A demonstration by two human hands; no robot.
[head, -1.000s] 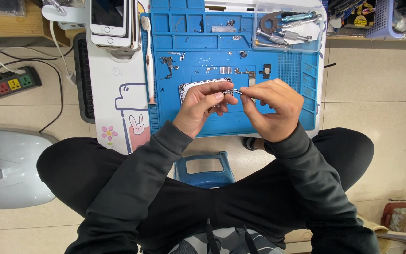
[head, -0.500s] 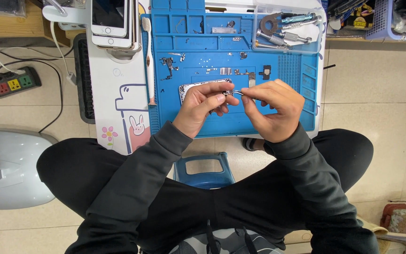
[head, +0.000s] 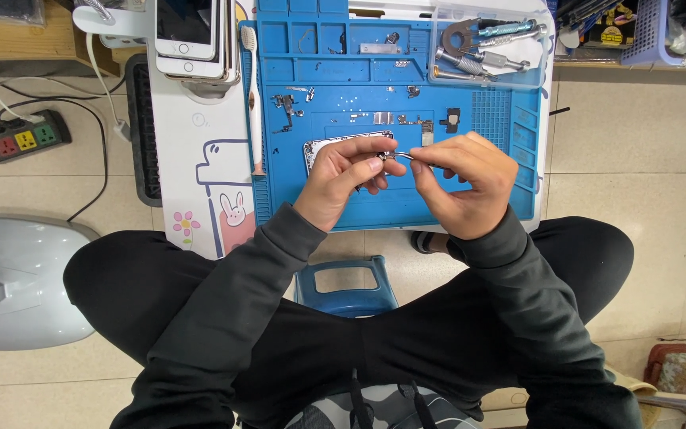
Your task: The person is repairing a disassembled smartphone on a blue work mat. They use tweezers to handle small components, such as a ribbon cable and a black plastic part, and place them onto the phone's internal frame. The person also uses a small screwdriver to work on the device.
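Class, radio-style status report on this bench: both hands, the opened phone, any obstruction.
Left hand steadying opened phone. Right hand pinching thin metal tool. Loose small parts on blue mat, none blocking.

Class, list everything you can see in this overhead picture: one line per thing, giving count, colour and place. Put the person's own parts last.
Rubber work mat: one, blue, on the table.
Opened phone shell: one, silver, on the mat under the hands.
Thin metal tool: one, silver, between both hands.
Stacked phones: several, white, upper left.
Clear tool tray: one, upper right of mat.
Toothbrush: one, white, mat's left edge.
Power strip: one, dark, on floor, left.
Plastic stool: one, blue, under the table.
Left hand: one, over the shell.
Right hand: one, pinching the tool.
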